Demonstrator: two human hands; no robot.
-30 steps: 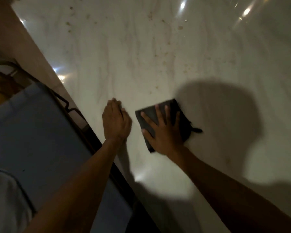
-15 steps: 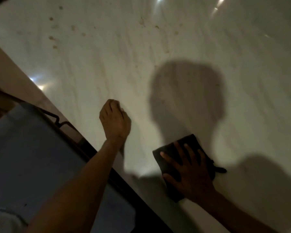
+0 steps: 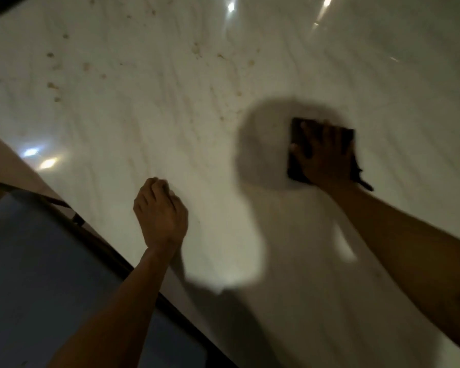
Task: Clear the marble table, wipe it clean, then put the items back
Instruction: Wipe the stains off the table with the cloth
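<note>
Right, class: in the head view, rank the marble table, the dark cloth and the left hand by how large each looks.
1. marble table, largest by far
2-3. dark cloth and left hand: look alike, and the hand is nearer the camera, so unranked

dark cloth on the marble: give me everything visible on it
The cloth is dark, near black, folded into a rough square pad that lies flat on the marble table. It looks like soft fabric; motion blur hides any weave. The right hand presses on it with fingers spread, covering most of its top, so only its left and upper edges show plainly. A thin dark tail sticks out at its lower right corner, past the wrist. It sits inside a round shadow, right of the crumb-speckled area.
</note>
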